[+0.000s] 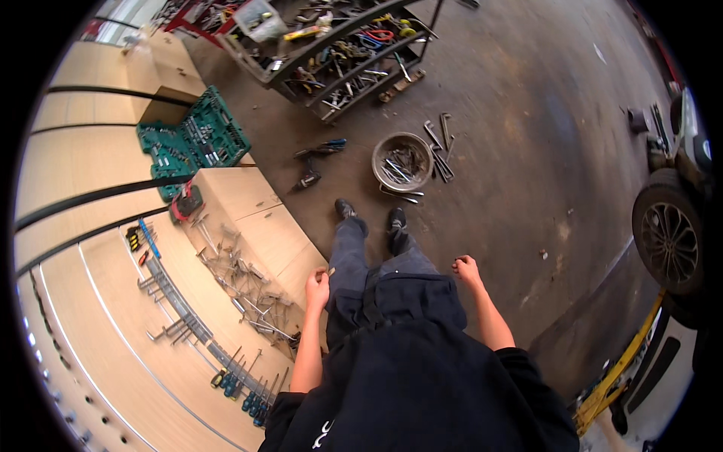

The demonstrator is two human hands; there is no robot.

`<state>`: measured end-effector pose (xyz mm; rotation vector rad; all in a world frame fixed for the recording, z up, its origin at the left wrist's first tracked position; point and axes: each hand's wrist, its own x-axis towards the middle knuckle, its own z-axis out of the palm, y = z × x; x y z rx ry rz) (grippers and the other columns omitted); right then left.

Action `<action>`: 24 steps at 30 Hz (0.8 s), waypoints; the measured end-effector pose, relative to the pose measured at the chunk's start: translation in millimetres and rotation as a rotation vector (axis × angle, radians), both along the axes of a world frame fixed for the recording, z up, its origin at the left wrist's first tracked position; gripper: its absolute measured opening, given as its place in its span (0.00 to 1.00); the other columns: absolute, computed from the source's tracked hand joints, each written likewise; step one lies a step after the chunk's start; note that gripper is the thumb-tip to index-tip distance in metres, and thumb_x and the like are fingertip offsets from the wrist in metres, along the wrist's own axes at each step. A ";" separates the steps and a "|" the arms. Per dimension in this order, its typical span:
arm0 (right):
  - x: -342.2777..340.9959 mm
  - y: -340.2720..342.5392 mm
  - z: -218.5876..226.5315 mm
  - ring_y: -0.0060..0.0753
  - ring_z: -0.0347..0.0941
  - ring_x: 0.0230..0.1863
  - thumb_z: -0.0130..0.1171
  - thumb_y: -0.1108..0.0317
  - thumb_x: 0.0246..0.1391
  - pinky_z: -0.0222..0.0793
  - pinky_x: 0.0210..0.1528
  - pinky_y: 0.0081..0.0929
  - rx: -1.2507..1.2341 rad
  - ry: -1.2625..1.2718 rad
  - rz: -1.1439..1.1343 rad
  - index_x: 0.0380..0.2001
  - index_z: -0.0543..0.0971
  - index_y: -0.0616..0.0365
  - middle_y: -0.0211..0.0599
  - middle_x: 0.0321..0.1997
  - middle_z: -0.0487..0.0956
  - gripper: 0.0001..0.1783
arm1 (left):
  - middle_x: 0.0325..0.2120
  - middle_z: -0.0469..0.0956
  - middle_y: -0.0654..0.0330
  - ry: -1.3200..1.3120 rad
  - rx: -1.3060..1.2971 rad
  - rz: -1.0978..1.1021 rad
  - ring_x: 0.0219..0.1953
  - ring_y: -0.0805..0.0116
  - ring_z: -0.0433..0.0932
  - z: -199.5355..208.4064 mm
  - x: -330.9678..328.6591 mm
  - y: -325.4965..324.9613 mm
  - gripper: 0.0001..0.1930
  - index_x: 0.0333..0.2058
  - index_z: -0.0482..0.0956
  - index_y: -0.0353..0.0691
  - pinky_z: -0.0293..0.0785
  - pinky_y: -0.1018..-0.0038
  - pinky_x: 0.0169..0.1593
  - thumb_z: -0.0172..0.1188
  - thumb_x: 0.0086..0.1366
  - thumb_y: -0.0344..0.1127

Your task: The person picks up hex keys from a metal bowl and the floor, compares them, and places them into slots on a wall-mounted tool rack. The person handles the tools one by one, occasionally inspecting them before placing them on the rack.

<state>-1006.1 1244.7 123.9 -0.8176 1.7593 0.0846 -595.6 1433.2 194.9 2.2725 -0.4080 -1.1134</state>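
My left hand (pixel 318 289) hangs beside my left thigh, close to the wooden bench. Its fingers are closed, with a small yellowish tip at them that is too small to name. Out to my right, above the floor, my right hand (pixel 466 269) has curled fingers; a tiny dark spot shows at them, and I cannot make out what it is. Nearest to my left hand, a heap of loose metal tools (pixel 252 279) lies on the bench. On the floor ahead of my shoes stands a round metal bucket (pixel 378 175) with metal tools in it.
Bent metal wrenches (pixel 439 147) lie beside the bucket, and a dark power drill (pixel 309 178) lies left of it. A green socket case (pixel 218 132) stands open on the bench. A tool cart (pixel 331 56) is ahead; a car wheel (pixel 666 230) and yellow lift arm (pixel 617 377) are right.
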 end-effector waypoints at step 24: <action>11.6 -160.4 33.5 0.20 0.71 0.30 0.46 0.51 0.64 0.66 0.32 0.21 -0.055 -0.010 -0.083 0.37 0.75 0.61 0.31 0.30 0.78 0.21 | 0.38 0.77 0.50 0.211 0.053 -0.494 0.37 0.56 0.77 -91.3 -62.6 -279.7 0.11 0.41 0.74 0.35 0.73 0.65 0.43 0.50 0.62 0.33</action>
